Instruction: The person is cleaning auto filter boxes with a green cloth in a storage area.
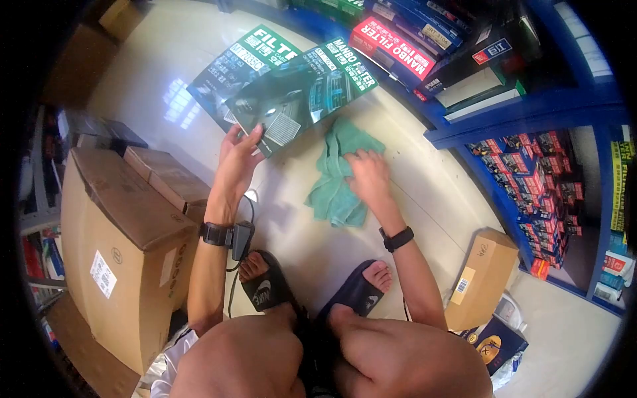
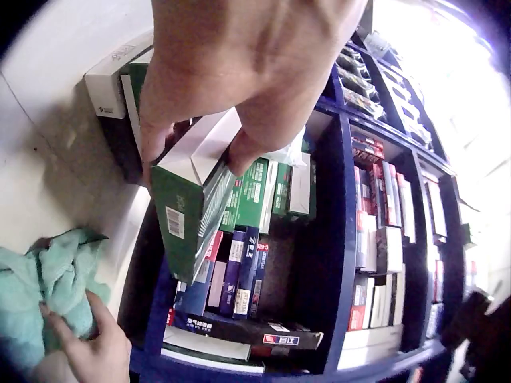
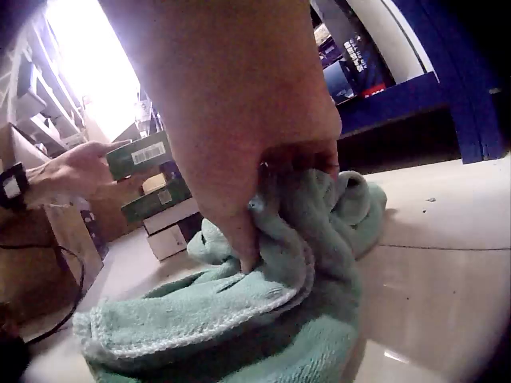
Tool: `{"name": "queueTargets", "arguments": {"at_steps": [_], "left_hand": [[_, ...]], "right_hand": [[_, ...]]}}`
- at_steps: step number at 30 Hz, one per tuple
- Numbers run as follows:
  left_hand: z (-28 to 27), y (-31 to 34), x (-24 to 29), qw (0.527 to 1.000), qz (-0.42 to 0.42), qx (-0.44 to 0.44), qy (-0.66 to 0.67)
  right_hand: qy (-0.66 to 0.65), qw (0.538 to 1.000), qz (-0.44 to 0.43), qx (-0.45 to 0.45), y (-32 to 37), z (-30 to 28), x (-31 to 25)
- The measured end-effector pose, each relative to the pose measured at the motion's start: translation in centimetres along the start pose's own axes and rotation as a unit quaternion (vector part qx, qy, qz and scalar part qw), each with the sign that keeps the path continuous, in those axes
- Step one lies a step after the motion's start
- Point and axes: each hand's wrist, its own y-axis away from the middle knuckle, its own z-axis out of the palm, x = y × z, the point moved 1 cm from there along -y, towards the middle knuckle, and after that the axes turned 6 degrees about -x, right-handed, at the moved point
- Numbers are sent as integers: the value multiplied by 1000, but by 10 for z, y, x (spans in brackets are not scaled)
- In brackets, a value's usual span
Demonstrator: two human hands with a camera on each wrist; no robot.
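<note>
My left hand (image 1: 238, 158) grips a flat green filter box (image 1: 285, 99) by its near end, thumb on the printed top. In the left wrist view the held box (image 2: 185, 211) shows its white end flap and a barcode, pinched between thumb and fingers. Partly hidden beneath it in the head view lies another green filter box (image 1: 229, 69). My right hand (image 1: 369, 176) holds a bunched green cloth (image 1: 342, 199) on the floor. In the right wrist view, the fingers and thumb close into the folds of the cloth (image 3: 231, 319).
A blue shelf (image 1: 524, 113) with filter boxes, including a red one (image 1: 391, 53), stands at the right. Large cardboard cartons (image 1: 106, 232) stand at the left. A smaller carton (image 1: 483, 275) sits beside my right knee. A black cable (image 1: 232, 292) runs down from the left wrist.
</note>
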Motion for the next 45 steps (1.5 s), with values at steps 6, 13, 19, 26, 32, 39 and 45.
{"name": "queueTargets", "arguments": {"at_steps": [6, 13, 19, 26, 32, 39, 45], "left_hand": [[3, -1, -2, 1000, 2, 1, -15], [14, 0, -1, 1000, 29, -3, 6], [23, 0, -8, 1000, 15, -10, 21], [25, 0, -23, 999, 22, -12, 33], [2, 6, -26, 997, 53, 18, 44], [-18, 18, -23, 991, 37, 39, 124], [-14, 25, -27, 991, 8, 74, 116]], "right_hand": [[-190, 980, 43, 52, 19, -69, 7], [-434, 893, 87, 82, 15, -89, 25], [-277, 861, 224, 363, 8, -113, -6], [-70, 898, 22, 434, -24, -123, -67], [-44, 948, -239, 207, -46, -121, -127], [-119, 946, -283, 105, -65, -139, -118], [-36, 936, -328, 126, -90, -113, -122]]}}
